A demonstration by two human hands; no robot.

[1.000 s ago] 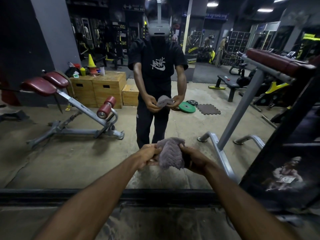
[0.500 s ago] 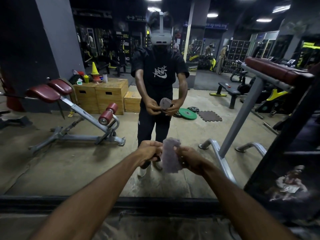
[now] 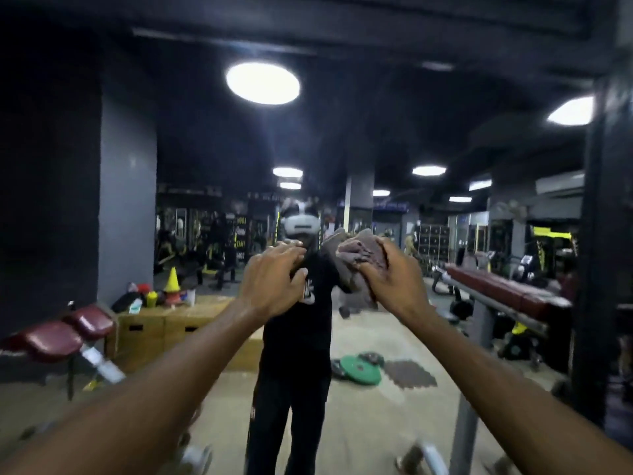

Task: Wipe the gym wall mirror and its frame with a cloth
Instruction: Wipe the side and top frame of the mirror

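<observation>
1. While both arms reach up and forward, the right hand (image 3: 388, 279) grips a bunched grey cloth (image 3: 363, 255) between thumb and curled fingers, about level with the reflected head. The bunching probably makes a thick pad for pressing on glass.
2. Left hand (image 3: 274, 282): fingers loosely spread and holding nothing, just left of the cloth. Whether its fingertips touch the cloth cannot be told. It seems placed to steady or spread the loose edge.
3. Mirror (image 3: 428, 108): fills nearly the whole view, close beyond the hands. It shows a ceiling light (image 3: 263, 83), a padded bench (image 3: 58, 337) at near left, a green weight plate (image 3: 359, 370) on the floor and the person's own reflection (image 3: 294, 337), which wears a headset (image 3: 301, 224).
4. Contact: motion blur hides whether the cloth meets the glass. The raised pose suggests an approach to the upper part of the mirror, so that wiping can work downward. No stroke can be confirmed.
5. Frame: a dark upright strip (image 3: 603, 269) at far right may be the mirror's edge, though this cannot be told. The frame is judged not yet wiped.
</observation>
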